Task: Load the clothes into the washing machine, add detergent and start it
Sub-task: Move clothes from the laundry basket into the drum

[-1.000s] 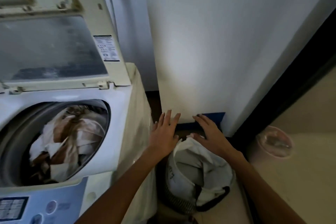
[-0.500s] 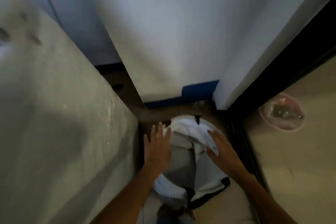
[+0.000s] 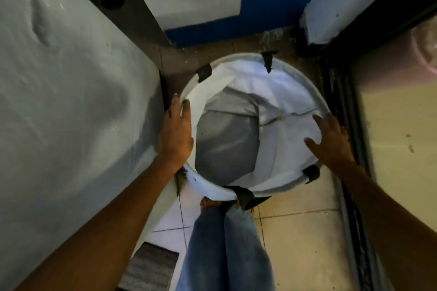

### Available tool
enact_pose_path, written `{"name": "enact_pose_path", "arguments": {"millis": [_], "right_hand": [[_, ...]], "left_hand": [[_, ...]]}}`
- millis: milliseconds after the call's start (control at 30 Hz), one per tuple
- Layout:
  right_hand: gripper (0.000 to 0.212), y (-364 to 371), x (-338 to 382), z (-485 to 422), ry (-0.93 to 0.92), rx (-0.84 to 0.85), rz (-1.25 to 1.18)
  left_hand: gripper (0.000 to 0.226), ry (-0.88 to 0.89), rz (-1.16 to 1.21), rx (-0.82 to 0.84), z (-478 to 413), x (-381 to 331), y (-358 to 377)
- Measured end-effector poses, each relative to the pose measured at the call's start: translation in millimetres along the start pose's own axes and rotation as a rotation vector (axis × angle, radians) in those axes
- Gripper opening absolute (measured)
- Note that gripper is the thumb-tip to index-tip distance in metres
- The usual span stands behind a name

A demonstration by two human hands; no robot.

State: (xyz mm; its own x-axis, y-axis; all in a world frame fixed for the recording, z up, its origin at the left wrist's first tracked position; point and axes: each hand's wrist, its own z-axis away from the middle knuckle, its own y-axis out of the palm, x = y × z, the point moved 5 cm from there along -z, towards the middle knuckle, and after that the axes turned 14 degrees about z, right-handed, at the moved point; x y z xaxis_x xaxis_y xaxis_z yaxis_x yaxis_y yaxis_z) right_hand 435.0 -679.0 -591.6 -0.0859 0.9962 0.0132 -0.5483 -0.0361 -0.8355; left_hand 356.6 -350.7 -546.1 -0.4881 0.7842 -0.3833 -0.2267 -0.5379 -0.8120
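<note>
While both hands lie flat on the laundry hamper point(image 3: 208, 190), no clothes are confirmed inside.
Washing machine flank point(image 3: 71, 101) stands left, just beside it. Left hand point(image 3: 175, 130) rests straight-fingered on the left rim, right hand point(image 3: 331, 139) spread on the right rim; neither grips. Count: one hamper, one white liner point(image 3: 283, 92), four dark tabs point(image 3: 204, 73). Grey bottom: garment or liner, cannot tell. Hazard: a flat-palmed lift could let the soft rim buckle and slip.
</note>
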Motion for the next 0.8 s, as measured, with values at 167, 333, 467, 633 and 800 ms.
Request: {"name": "enact_pose_path", "arguments": {"millis": [167,333,467,633,800], "right_hand": [[0.066,0,6,13,0.018,-0.14,-0.074],[0.069,-39,17,46,-0.001,-0.468,-0.239],[0.073,-85,21,80,0.038,-0.606,-0.373],[0.07,-96,27,98,0.11,-0.663,-0.433],[0.07,-42,43,72,0.117,-0.47,-0.344]], "left_hand": [[0.068,-0.001,0.15,-0.086,12,12,-3],[0.056,0.062,0.19,-0.326,29,11,-44],[0.059,0.09,0.208,-0.423,53,5,-77],[0.055,0.056,0.282,-0.547,76,19,-69],[0.062,-0.042,0.284,-0.397,61,37,-1]]}}
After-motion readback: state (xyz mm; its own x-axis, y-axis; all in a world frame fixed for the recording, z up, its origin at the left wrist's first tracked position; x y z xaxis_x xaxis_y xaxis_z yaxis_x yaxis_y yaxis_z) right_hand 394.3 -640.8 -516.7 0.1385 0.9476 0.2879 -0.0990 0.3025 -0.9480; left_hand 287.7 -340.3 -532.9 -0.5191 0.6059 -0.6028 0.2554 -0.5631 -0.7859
